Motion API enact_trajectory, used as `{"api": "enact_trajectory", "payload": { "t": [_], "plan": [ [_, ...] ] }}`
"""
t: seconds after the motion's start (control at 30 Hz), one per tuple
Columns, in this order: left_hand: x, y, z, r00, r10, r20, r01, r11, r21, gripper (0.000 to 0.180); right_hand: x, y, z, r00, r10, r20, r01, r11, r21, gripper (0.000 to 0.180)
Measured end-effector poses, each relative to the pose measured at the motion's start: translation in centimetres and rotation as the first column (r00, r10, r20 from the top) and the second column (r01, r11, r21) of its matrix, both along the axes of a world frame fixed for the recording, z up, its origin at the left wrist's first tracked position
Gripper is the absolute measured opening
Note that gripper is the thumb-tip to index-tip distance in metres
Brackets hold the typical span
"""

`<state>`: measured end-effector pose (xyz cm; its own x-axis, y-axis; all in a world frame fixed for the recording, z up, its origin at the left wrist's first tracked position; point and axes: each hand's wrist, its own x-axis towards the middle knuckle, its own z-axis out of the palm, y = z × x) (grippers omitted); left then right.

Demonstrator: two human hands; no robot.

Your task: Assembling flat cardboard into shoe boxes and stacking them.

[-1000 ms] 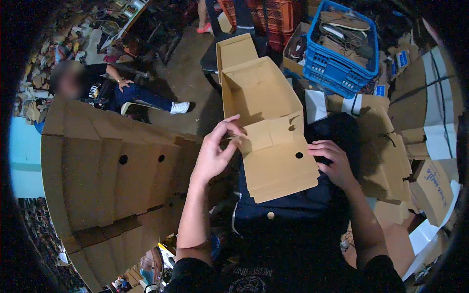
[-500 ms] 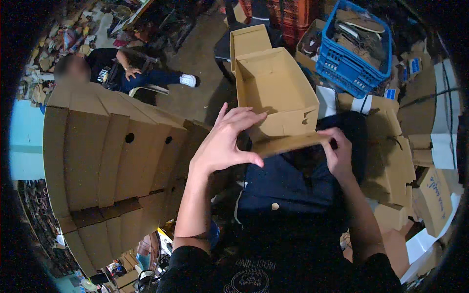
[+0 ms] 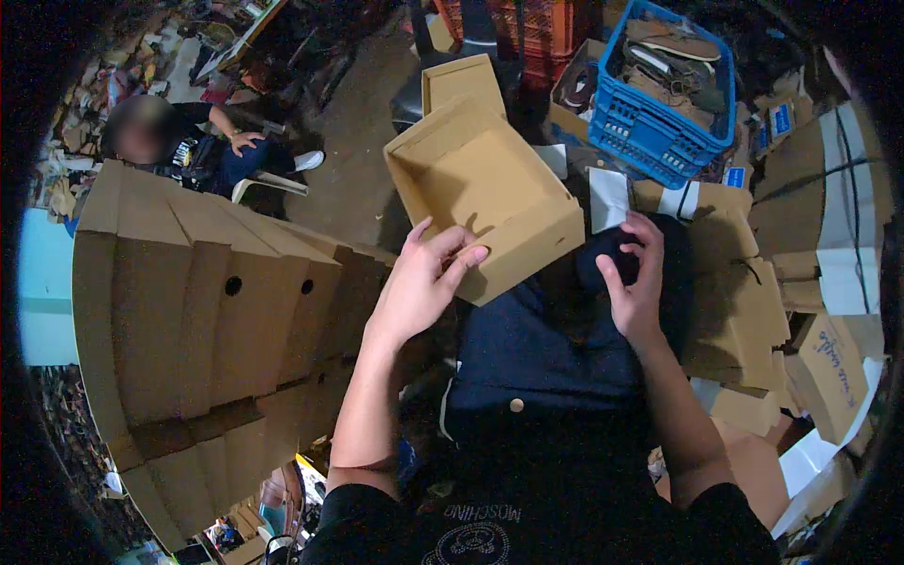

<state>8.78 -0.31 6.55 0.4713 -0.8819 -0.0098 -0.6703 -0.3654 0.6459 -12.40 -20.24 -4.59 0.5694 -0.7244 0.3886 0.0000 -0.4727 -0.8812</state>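
A brown cardboard box tray (image 3: 529, 252), open at the top, is tilted above my lap with its bare inside showing. My left hand (image 3: 421, 281) grips its near left corner, the thumb on the outside of the near wall and the fingers over the rim. That near wall now stands upright. To the right of the box, my right hand (image 3: 637, 282) is off the cardboard, its fingers apart and curved, with nothing in them. Just beyond the held box, another brown cardboard box (image 3: 460, 83) rests on a dark chair; the held one partly hides it.
Folded cardboard pieces (image 3: 169, 301) stand in a large stack at my left. More flat cardboard (image 3: 730, 320) lies at my right. A blue plastic crate (image 3: 650, 151) of shoes stands far right, near red crates (image 3: 556, 33). A person (image 3: 212, 155) sits at far left.
The near flap has been folded up into a wall. The box has turned and shifted left. My right hand has let go of it, while my left hand has closed on its corner.
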Motion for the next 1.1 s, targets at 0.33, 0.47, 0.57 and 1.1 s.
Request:
{"api": "enact_trajectory", "payload": {
  "t": [0.33,0.47,0.57,1.1],
  "plan": [
    [-4.2,-3.2,-2.4,0.998,-0.001,0.059,0.012,0.982,-0.187,0.028,1.4,4.3,-0.2,0.997,0.061,0.043,-0.057,0.244,0.968,0.078],
    [-7.0,-4.4,-4.2,0.970,-0.065,0.235,0.137,0.943,-0.305,0.025,0.9,5.2,-4.8,0.938,0.142,0.316,-0.325,0.047,0.945,0.076],
    [-8.5,-4.7,-4.5,0.951,-0.092,0.296,0.172,0.951,-0.256,0.026,1.2,6.2,-4.0,0.899,0.060,0.435,-0.437,0.027,0.899,0.056],
    [-11.8,-5.0,-3.4,0.961,-0.267,0.071,0.269,0.963,-0.025,0.041,-1.4,4.6,-4.4,0.904,0.024,0.427,-0.427,0.087,0.900,0.054]
  ]
}}
